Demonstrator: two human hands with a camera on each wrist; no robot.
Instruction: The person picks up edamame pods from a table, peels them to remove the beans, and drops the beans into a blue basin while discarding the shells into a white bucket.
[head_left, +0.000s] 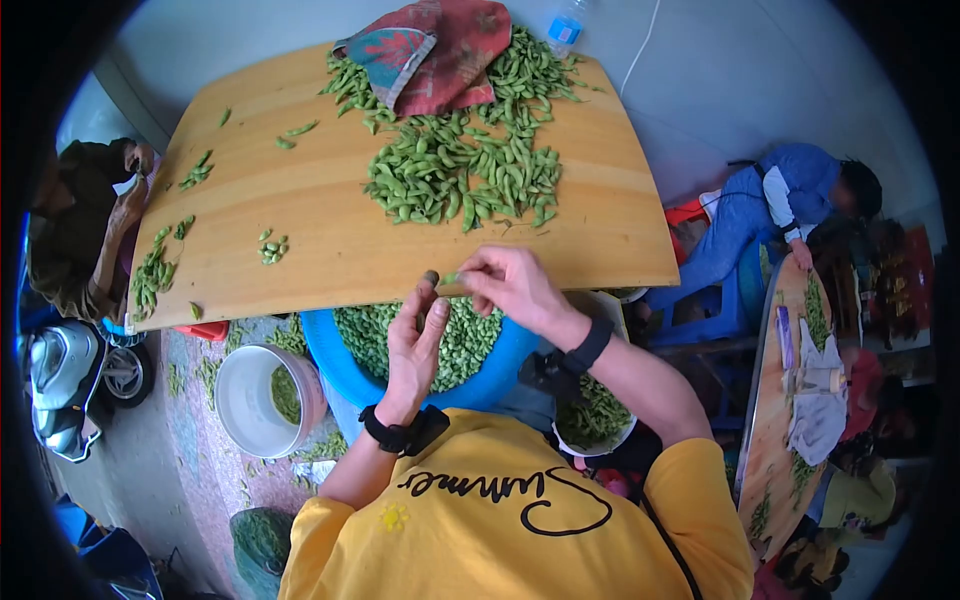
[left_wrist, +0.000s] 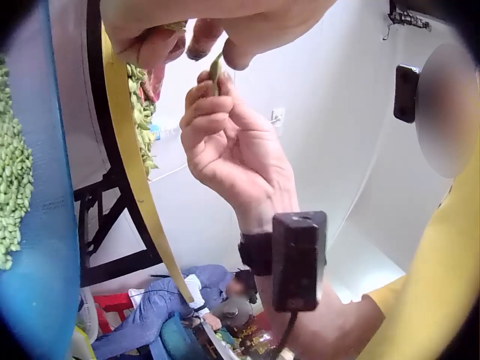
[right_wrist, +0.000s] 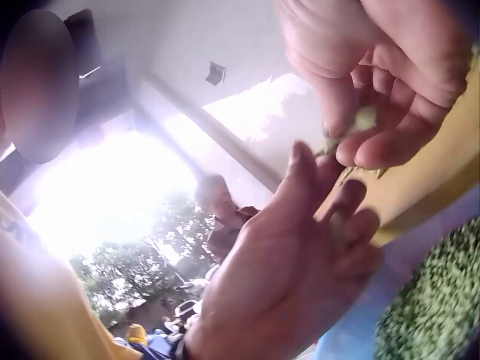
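Observation:
In front of my chest, at the table's near edge, both hands meet at one green soybean pod [head_left: 449,279]. My right hand [head_left: 515,285] pinches the pod between thumb and curled fingers; the left wrist view shows the pod [left_wrist: 216,73] standing up out of its grip. My left hand [head_left: 415,345] has thumb and a dark-tipped finger at the pod's other end, pinching it. Something pale green shows among the left hand's lower fingers [right_wrist: 341,232], partly hidden. Below the hands, a blue basin [head_left: 322,352] holds many shelled green beans.
A heap of pods [head_left: 430,175] lies on the wooden table [head_left: 290,230], partly under a red cloth [head_left: 455,60]. White buckets stand left [head_left: 232,385] and right [head_left: 600,445] of the basin. One person [head_left: 85,225] sits at the left, another [head_left: 740,215] at the right.

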